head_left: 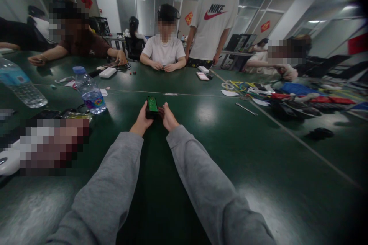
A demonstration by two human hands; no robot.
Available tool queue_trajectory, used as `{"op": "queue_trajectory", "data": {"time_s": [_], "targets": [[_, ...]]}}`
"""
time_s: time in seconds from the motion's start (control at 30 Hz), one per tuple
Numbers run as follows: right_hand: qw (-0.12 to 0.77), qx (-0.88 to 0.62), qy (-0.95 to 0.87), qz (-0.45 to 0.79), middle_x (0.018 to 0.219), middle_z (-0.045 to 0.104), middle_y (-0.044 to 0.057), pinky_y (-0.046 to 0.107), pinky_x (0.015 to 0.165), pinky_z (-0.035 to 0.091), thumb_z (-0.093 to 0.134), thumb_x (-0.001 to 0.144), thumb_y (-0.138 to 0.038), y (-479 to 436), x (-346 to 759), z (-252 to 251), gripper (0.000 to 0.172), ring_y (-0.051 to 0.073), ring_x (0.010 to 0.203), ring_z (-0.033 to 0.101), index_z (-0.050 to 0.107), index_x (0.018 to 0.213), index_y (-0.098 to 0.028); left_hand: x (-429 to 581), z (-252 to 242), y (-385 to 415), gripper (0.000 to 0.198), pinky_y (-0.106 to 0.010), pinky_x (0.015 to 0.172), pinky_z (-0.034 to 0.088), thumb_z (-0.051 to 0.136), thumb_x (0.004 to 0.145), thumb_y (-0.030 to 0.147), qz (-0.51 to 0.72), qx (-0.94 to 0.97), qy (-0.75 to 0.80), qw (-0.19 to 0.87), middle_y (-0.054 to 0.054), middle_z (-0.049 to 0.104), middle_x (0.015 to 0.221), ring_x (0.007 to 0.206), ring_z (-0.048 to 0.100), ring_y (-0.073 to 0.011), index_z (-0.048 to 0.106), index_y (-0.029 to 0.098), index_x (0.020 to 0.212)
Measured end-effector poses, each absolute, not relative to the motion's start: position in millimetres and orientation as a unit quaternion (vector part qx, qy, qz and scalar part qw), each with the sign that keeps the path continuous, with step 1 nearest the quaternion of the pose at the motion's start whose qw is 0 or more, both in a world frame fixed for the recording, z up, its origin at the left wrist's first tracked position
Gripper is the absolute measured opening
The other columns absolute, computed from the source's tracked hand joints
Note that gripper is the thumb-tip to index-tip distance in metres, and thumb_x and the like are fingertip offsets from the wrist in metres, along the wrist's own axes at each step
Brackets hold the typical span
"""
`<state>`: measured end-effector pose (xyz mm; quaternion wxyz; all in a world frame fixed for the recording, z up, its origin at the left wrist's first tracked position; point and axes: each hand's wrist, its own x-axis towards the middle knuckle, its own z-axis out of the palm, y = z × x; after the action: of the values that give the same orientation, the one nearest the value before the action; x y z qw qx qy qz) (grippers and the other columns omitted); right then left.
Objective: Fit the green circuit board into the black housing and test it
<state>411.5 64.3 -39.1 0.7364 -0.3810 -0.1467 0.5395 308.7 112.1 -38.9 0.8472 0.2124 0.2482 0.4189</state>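
One set of fingers, on the left hand, is closed around the left side of a black box with a green face. The fingers of the right hand are held slightly apart at its other side; whether contact is made cannot be told. On the green table, a blue-capped bottle is seen leftward, a wrench rightward.
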Motion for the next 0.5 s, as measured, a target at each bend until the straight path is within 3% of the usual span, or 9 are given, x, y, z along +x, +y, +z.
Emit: {"op": "queue_trajectory", "data": {"time_s": [0.1,0.2,0.5], "targets": [[0.713,-0.319,-0.083,0.620,0.114,0.067,0.013,0.029,0.079,0.061,0.032,0.102,-0.042,54.7,425.6,-42.4,0.033,0.016,0.101,0.070,0.049,0.113,-0.017,306.6,-32.9,109.2,0.032,-0.028,0.070,0.054,0.050,0.095,0.040,0.427,0.162,0.243,0.856,-0.007,0.070,0.081,0.074,0.067,-0.0171,0.065,0.014,0.103],[0.709,-0.276,-0.069,0.645,0.117,0.066,0.015,0.030,0.072,0.062,0.027,0.102,-0.045,47.6,434.1,-41.8,0.038,0.017,0.096,0.071,0.049,0.116,-0.016,306.6,-28.9,106.3,0.031,-0.027,0.068,0.053,0.050,0.095,0.038,0.424,0.155,0.246,0.858,-0.007,0.069,0.080,0.071,0.066,-0.0164,0.066,0.012,0.101],[0.709,-0.273,-0.078,0.645,0.110,0.069,0.013,0.032,0.071,0.061,0.029,0.102,-0.045,50.1,433.2,-44.5,0.039,0.018,0.091,0.070,0.051,0.118,-0.017,308.2,-30.1,107.5,0.030,-0.028,0.068,0.053,0.051,0.094,0.037,0.425,0.178,0.252,0.851,-0.007,0.069,0.080,0.070,0.065,-0.0162,0.066,0.012,0.100]]}}
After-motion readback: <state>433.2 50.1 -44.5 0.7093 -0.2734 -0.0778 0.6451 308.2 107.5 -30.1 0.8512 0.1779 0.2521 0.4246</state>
